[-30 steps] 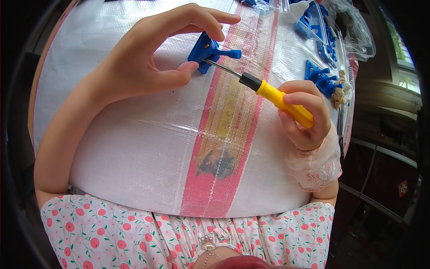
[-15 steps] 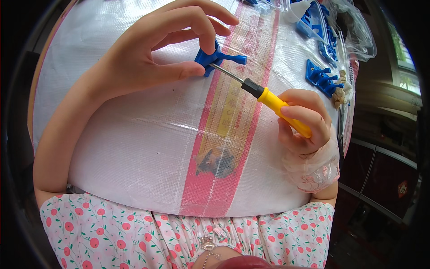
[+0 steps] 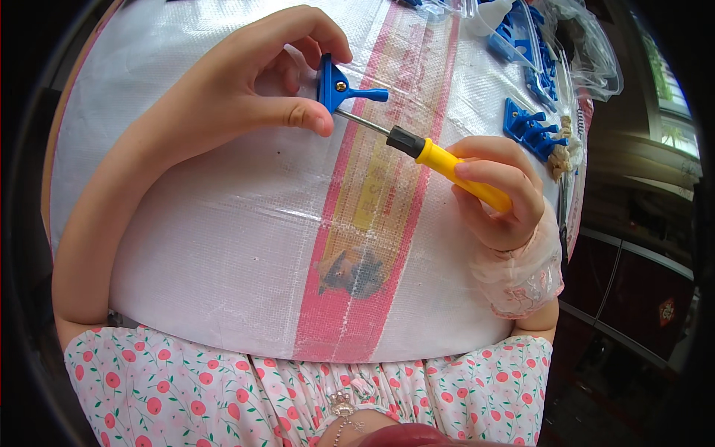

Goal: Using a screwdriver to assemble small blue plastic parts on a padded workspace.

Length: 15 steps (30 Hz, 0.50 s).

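Note:
Between the thumb and curled fingers of my left hand [image 3: 261,82] is a blue plastic hook [image 3: 333,88], held on edge above the table. Its peg points to the right, and a brass-coloured screw head shows on its near face. My right hand [image 3: 503,190] grips the yellow handle of a screwdriver [image 3: 432,158] with a black collar. The steel shaft runs up to the left, and its tip meets the lower part of the hook; the very end is hidden there.
A blue rack with several pegs [image 3: 530,128] lies at the right edge, near a beige crumpled lump [image 3: 560,156]. Behind it are a clear tray [image 3: 515,46] of blue parts, a white nozzle [image 3: 491,16] and a clear plastic bag [image 3: 592,56]. A white woven sheet [image 3: 208,246] covers the table.
The hook has shifted slightly left and turned, so its screw head now shows. My left fingers have curled in more. The screwdriver has moved left with it.

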Each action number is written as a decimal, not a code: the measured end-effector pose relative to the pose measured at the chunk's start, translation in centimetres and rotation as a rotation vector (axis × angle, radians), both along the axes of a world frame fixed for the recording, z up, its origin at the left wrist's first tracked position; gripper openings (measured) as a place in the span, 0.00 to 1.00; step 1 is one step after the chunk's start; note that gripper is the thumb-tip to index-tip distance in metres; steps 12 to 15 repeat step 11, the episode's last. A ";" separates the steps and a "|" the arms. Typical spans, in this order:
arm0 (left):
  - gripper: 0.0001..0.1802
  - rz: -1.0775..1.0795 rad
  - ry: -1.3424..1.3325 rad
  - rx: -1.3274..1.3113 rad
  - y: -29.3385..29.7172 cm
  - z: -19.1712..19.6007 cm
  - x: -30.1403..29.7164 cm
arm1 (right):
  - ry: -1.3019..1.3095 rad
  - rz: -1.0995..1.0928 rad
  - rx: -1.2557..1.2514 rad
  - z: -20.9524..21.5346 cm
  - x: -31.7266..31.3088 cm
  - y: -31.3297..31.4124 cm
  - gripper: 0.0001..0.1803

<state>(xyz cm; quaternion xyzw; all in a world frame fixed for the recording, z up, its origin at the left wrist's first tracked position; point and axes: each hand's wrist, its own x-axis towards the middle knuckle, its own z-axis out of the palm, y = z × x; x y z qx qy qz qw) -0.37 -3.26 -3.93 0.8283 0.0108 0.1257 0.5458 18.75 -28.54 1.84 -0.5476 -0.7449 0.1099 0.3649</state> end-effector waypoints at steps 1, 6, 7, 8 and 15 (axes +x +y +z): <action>0.33 0.028 -0.014 -0.037 -0.2 -0.2 -0.2 | 0.007 0.005 0.012 -0.3 0.0 0.2 0.25; 0.35 0.040 -0.100 0.004 -0.4 0.4 -0.2 | 0.016 -0.017 -0.105 -0.4 -0.3 0.7 0.26; 0.33 -0.019 -0.073 0.000 -0.3 1.1 0.0 | 0.017 -0.010 -0.158 -0.2 -0.2 0.6 0.26; 0.33 -0.045 -0.107 0.043 -0.3 1.1 0.1 | 0.010 -0.022 -0.171 -0.2 -0.2 0.5 0.26; 0.35 -0.045 -0.325 0.270 0.0 0.1 0.1 | 0.009 -0.036 -0.203 -0.3 0.0 0.4 0.27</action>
